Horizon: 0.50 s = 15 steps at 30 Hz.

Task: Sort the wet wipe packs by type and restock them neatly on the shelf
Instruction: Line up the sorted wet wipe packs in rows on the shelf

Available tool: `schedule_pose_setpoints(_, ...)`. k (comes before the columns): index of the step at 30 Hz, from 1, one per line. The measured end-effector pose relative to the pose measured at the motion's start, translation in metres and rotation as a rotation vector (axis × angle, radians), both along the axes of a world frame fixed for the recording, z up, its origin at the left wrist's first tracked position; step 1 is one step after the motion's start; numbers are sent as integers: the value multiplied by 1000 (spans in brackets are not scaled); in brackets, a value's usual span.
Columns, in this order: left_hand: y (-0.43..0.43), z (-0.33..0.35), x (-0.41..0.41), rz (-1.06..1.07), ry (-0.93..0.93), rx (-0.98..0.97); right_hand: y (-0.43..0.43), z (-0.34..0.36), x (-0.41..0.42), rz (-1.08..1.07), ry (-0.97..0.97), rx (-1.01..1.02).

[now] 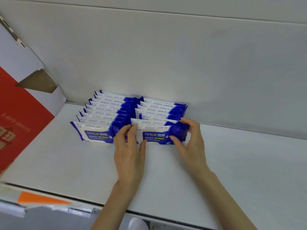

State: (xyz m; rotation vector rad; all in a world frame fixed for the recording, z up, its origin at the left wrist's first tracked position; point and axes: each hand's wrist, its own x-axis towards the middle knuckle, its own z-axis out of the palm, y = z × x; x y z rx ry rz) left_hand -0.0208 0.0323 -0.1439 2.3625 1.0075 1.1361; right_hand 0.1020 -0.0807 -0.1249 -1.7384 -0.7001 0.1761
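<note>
Two rows of blue-and-white alcohol wipe packs stand upright on the white shelf [232, 163], against its back wall. The left row [99, 117] holds several packs, as does the shorter right row [159, 110]. My left hand [129, 146] pinches the left end of the front pack [157, 135] of the right row, thumb in front and fingers on its top edge. My right hand [189, 138] grips that same pack's right end. The pack stands upright, its printed face towards me.
A red and white cardboard box [21, 103] stands at the shelf's left end, close to the left row. An orange price tag [41, 198] sits on the shelf's front edge at lower left. The shelf surface runs on to the right of the packs.
</note>
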Motion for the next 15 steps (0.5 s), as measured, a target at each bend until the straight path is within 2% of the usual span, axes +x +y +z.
schedule_pose_setpoints(2, -2, -2, 0, 29, 9, 64, -2, -7, -8, -151, 7, 35)
schedule_pose_setpoints(4, -4, -3, -4, 41, 7, -7, -3, -12, -14, -247, 53, 27)
schedule_pose_setpoints(8, -5, -7, -16, -85, 40, -292, 0, -17, -25, -177, 100, 23)
schedule_pose_setpoints(11, 3, -9, -12, -193, 38, -287, 13, -17, -27, -111, 67, -14)
schedule_pose_setpoints(15, 10, -7, -7, -227, 49, -305, 23, -16, -27, -126, 85, -4)
